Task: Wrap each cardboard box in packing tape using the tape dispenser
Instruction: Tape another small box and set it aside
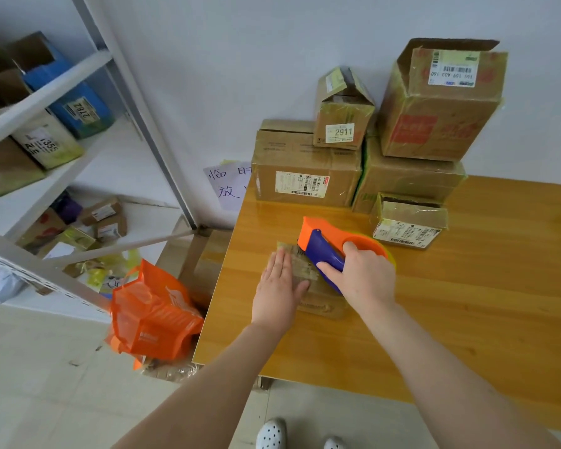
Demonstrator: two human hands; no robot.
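Pinned the small cardboard box (321, 304) on the wooden table (450, 319) with left hand (277, 283) flat, fingers (280, 259) straight, right hand (365, 275) curled round the tape dispenser (323, 236) just beside it on the box top, nose aimed away, so guessing a pull toward the body next.

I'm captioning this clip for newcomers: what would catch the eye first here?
The orange-and-blue tape dispenser, gripped by the right hand, sits on a small cardboard box that the left hand presses on the table. Behind, taped boxes stack against the wall; an orange bag lies beside the table.
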